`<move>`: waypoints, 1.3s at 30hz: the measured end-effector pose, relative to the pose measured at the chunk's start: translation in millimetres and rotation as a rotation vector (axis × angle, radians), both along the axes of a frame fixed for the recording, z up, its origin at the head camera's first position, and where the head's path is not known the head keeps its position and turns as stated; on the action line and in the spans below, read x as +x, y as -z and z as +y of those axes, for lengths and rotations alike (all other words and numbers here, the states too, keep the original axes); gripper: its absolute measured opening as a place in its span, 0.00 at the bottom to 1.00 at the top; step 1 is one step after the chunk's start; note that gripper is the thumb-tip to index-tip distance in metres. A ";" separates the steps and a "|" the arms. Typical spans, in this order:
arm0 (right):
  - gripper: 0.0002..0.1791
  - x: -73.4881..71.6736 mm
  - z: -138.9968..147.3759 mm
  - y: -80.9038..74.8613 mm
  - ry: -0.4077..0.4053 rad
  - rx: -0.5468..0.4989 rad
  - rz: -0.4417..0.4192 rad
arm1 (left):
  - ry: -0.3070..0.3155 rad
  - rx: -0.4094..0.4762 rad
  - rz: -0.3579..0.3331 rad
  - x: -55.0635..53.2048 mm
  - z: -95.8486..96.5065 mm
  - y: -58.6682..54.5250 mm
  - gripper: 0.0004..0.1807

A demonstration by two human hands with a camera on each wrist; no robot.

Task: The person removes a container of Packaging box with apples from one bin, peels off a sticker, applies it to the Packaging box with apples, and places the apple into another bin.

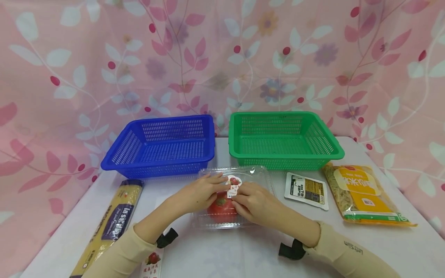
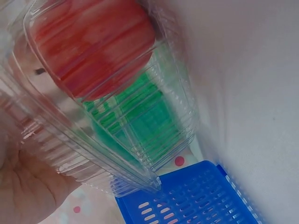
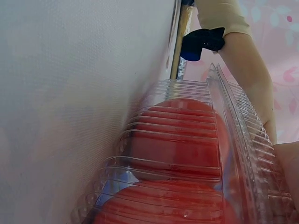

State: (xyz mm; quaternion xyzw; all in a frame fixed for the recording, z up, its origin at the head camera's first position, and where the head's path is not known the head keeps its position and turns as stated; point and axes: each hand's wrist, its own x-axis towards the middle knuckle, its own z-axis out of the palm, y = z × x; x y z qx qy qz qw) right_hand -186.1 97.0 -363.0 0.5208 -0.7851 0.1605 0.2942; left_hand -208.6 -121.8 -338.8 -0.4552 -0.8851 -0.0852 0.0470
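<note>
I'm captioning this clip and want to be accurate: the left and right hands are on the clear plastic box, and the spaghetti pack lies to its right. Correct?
Not quite: the head view shows the spaghetti pack lying to the left of the clear plastic box. The rest is right.
</note>
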 end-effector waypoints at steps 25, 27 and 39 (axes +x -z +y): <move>0.03 2.5 2.0 0.3 0.040 -0.091 -0.025 | 0.029 0.129 0.113 4.4 6.8 -0.8 0.10; 0.04 2.4 2.0 -0.4 0.032 -0.110 -0.019 | 0.066 0.144 0.149 6.5 6.7 -0.2 0.10; 0.04 3.8 14.6 -11.6 0.115 -0.153 -0.110 | 0.114 0.146 0.244 19.3 1.5 -0.1 0.11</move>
